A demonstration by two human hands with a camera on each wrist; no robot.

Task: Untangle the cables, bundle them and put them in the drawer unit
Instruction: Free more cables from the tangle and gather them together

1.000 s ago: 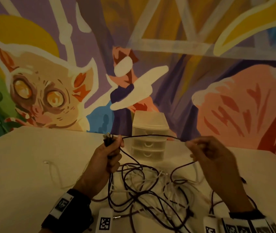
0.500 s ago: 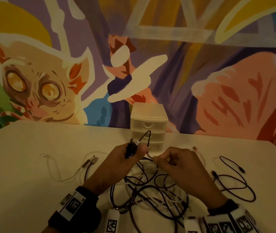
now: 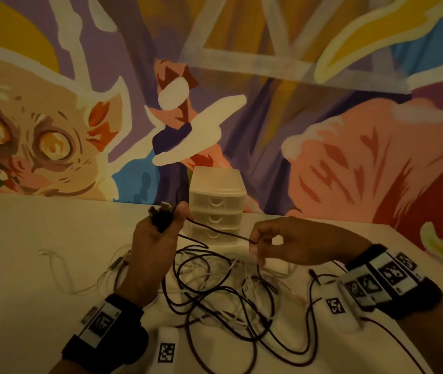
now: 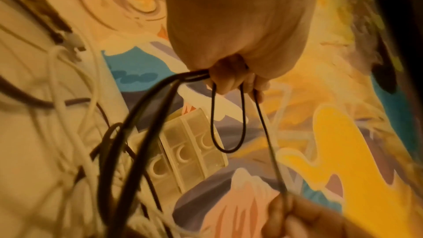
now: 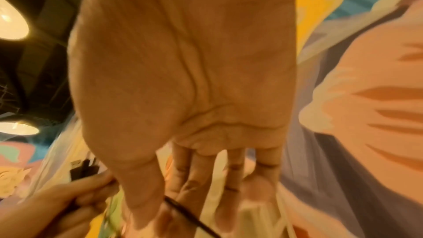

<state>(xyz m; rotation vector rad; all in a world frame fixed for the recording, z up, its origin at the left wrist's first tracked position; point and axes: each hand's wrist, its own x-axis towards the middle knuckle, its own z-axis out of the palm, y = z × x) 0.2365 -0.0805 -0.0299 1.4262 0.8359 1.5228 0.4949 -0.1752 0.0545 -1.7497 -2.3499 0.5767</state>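
A tangle of black and white cables (image 3: 223, 287) lies on the white table (image 3: 26, 265) in front of me. My left hand (image 3: 161, 225) is raised and grips the plug end and short loops of a black cable (image 3: 215, 230); those loops (image 4: 228, 124) hang from its fist in the left wrist view. That cable runs taut to my right hand (image 3: 258, 244), which pinches it between thumb and forefinger (image 5: 174, 204). Behind both hands stands the small translucent drawer unit (image 3: 216, 203), its three drawers closed.
A loose white cable (image 3: 58, 268) trails to the left on the table. More black cable (image 3: 309, 341) loops near the front edge at the right. A painted mural wall (image 3: 323, 130) rises directly behind the table's far edge.
My hands came together half a second ago and have drawn apart again, the right hand sliding rightward along the black cable. The left hand has kept hold of the plug end.
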